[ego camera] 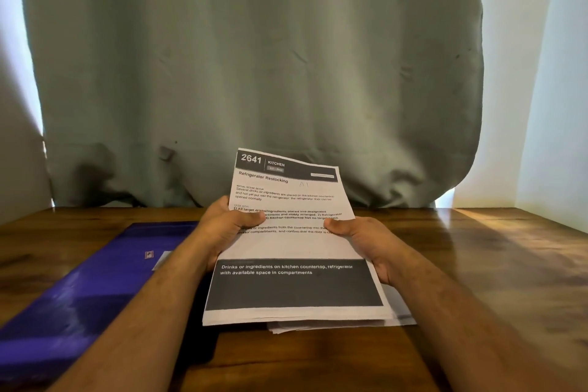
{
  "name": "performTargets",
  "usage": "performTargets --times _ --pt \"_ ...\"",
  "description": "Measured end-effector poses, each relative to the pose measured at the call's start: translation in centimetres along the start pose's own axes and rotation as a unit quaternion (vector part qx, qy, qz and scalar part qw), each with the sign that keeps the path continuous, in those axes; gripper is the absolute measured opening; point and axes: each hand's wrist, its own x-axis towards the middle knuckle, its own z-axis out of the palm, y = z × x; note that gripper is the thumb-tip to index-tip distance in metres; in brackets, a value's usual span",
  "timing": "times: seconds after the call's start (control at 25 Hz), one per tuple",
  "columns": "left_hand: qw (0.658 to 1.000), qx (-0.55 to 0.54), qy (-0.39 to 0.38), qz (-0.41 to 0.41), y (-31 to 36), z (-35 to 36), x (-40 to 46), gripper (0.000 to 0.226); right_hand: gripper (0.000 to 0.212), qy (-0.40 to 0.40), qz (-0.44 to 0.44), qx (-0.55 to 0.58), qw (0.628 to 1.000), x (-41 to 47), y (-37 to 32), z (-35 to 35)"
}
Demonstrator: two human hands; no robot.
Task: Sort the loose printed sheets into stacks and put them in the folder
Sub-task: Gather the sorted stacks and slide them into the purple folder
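Observation:
A bundle of printed sheets [294, 251] is held up over the middle of the table, its top page headed "2641 Kitchen, Refrigerator Restocking". My left hand [222, 226] grips its left edge with the thumb on the page. On the right edge my right hand [366, 239] grips it the same way. The bundle's lower end rests on a few more loose sheets [394, 315] lying flat on the table. A closed purple folder [95, 283] lies to the left, partly under my left forearm.
The wooden table [477, 264] stretches right of the papers, with sunlight across its far right part. A grey-green curtain [254, 73] hangs right behind the table's far edge.

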Motion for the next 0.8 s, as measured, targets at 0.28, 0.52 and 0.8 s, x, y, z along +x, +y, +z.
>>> performTargets --times 0.28,0.52,0.8 --pt "0.995 0.089 0.032 0.013 -0.7 -1.0 0.4 0.017 0.028 0.043 -0.019 -0.051 0.998 1.3 0.5 0.3" --pt "0.862 0.441 0.244 -0.06 -0.1 -4.9 1.2 0.049 0.019 0.101 -0.061 0.023 0.993 1.6 0.4 -0.1" --pt "0.898 0.343 0.27 -0.059 -0.8 -4.5 1.3 0.032 0.015 0.139 -0.064 0.046 0.987 0.9 -0.1 0.7"
